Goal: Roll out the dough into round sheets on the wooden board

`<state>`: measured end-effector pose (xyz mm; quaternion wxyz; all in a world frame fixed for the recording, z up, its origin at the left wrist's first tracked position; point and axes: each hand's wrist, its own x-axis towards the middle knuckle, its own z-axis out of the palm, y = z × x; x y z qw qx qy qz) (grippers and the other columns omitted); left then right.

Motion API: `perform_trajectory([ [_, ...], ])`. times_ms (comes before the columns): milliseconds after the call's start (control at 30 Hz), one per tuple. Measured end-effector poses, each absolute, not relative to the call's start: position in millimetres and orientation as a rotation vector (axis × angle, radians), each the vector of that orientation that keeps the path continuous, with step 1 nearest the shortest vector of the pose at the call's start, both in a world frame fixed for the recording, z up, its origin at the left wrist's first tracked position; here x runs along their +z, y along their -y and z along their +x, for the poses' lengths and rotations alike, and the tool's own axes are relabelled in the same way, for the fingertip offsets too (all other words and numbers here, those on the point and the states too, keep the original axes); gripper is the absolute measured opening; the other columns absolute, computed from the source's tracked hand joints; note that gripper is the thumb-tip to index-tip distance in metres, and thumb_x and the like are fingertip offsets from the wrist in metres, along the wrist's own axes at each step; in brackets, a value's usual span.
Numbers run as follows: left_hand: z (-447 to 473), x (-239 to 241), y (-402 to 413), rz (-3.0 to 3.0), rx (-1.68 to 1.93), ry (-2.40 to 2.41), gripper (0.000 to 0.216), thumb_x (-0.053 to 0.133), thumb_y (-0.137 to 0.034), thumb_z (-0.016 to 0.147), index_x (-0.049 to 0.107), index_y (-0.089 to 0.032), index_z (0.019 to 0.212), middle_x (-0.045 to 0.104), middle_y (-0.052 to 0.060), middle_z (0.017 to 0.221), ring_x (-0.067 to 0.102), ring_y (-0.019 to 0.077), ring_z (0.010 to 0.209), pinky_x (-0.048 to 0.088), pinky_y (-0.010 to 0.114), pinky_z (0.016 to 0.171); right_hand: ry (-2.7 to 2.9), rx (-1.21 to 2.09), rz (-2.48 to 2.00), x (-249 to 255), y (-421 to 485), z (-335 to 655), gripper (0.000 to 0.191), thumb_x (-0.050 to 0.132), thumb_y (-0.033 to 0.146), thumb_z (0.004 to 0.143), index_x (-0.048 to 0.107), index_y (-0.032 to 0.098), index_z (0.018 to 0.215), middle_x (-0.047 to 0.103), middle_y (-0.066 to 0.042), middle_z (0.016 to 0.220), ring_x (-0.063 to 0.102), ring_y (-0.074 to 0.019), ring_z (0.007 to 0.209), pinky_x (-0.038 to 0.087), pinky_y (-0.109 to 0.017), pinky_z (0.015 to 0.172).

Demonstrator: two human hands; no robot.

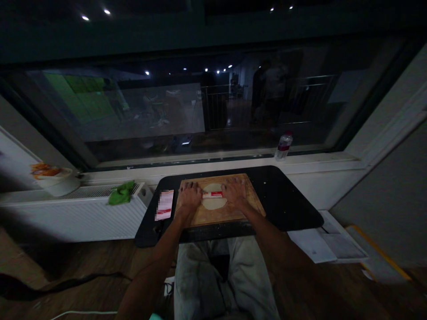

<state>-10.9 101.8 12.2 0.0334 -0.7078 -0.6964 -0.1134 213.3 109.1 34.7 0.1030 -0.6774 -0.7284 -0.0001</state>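
A rolling pin [212,194] with a red and white label lies across a round, flat sheet of dough [214,204] on a wooden cutting board [233,214]. My left hand [191,194] rests over the pin's left end, its fingers spread forward onto the board. Over the right end lies my right hand [235,191], palm down, fingers stretched out and apart. Both ends of the pin are hidden under the palms. The dough shows in front of and behind the pin.
The board sits on a black table [286,202] with a pink and white packet [164,205] at its left. A bottle [283,146] stands on the windowsill. A green cloth [121,192] and a white bowl [60,183] rest by the radiator [76,221]. White boxes [336,238] lie at the right.
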Motion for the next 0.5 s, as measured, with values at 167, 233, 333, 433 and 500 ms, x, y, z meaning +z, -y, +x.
perform_trajectory([
  [167,-7,16,-108,-2.152,-0.359,2.234,0.043,0.038,-0.034,0.116,0.071,-0.023,0.142,0.071,0.018,0.154,0.056,0.0384,0.148,0.049,0.058,0.117,2.185,-0.08,-1.952,29,-123,215,0.056,0.044,0.051,0.116,0.083,0.017,0.137,0.079,-0.02,0.144,0.064,-0.0387,0.139,0.044,-0.055,0.119],
  [233,-8,17,-109,-2.159,-0.357,2.232,0.043,0.039,-0.034,0.116,0.071,-0.023,0.141,0.07,0.018,0.153,0.056,0.0382,0.147,0.049,0.058,0.118,2.195,-0.098,-1.933,25,-128,217,0.057,0.045,0.054,0.116,0.083,0.019,0.137,0.08,-0.018,0.143,0.064,-0.0372,0.139,0.044,-0.053,0.119],
  [333,-10,17,-108,-2.209,-0.356,2.188,0.04,0.044,-0.034,0.115,0.071,-0.024,0.142,0.07,0.019,0.151,0.053,0.039,0.149,0.047,0.058,0.119,2.2,-0.072,-1.945,23,-135,217,0.057,0.046,0.056,0.116,0.081,0.021,0.142,0.078,-0.018,0.147,0.064,-0.0363,0.141,0.044,-0.051,0.12],
  [433,-11,16,-107,-2.237,-0.338,2.164,0.04,0.048,-0.037,0.113,0.071,-0.025,0.143,0.068,0.019,0.151,0.051,0.04,0.15,0.046,0.06,0.12,2.198,-0.044,-1.955,23,-137,217,0.057,0.047,0.057,0.116,0.08,0.021,0.146,0.076,-0.018,0.15,0.062,-0.0354,0.144,0.043,-0.05,0.122],
  [500,-12,17,-104,-2.253,-0.323,2.155,0.04,0.05,-0.039,0.113,0.071,-0.025,0.145,0.067,0.019,0.153,0.051,0.0401,0.15,0.046,0.06,0.121,2.187,-0.038,-1.95,23,-135,217,0.057,0.048,0.056,0.116,0.078,0.022,0.149,0.076,-0.017,0.151,0.06,-0.0348,0.147,0.043,-0.049,0.123],
])
